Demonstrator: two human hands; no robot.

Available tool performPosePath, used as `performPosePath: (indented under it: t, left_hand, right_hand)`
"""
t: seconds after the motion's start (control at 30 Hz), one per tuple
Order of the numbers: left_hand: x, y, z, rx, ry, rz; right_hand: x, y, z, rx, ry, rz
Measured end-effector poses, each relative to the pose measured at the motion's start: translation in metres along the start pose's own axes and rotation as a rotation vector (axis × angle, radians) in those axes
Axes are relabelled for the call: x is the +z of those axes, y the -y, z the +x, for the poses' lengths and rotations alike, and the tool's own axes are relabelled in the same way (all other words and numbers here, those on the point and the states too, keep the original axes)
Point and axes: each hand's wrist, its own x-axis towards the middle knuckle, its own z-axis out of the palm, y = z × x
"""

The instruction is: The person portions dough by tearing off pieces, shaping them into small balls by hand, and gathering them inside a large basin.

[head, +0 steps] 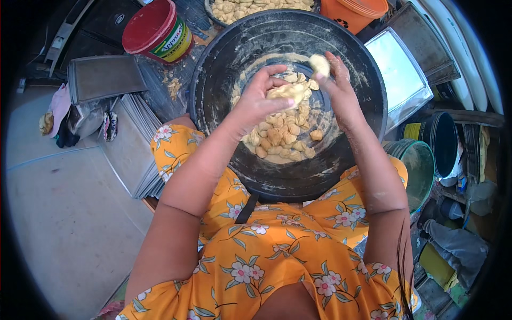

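Note:
Over a large round black plastic basin (256,178), my left hand (264,94) holds a soft, pale yellow lump of dough (289,93) between thumb and fingers. To the right, my right hand (338,88) pinches a smaller pale dough piece (319,66) between thumb and fingertips. Beneath both hands, a heap of small rounded dough pieces (290,138) lies on the basin's bottom, with a pale powder dusted around it. One darker piece (316,135) sits a little apart on the right. The basin rests in front of me, between my knees.
Another container of dough pieces (256,9) stands beyond the basin. A red bucket (158,34) is at the upper left, an orange one (352,14) at the upper right. Metal trays (134,156) are stacked at left, a shiny tray (396,72) at right, near a green bucket (418,172).

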Motion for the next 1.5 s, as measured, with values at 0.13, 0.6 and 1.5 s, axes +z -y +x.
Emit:
performPosePath:
  t: [0.13, 0.6, 1.5]
  left_hand:
    - [0.007, 0.011, -0.001, 0.266, -0.079, 0.373]
    - [0.004, -0.014, -0.001, 0.034, -0.083, 0.591]
    - [-0.028, -0.033, 0.003, -0.065, -0.259, -0.196]
  right_hand:
    - [-0.004, 0.034, -0.013, 0.058, 0.574, 0.168]
    - [0.010, 0.016, -0.017, 0.175, 0.267, 0.632]
    - [0.076, -0.072, 0.004, 0.293, 0.888, -0.080]
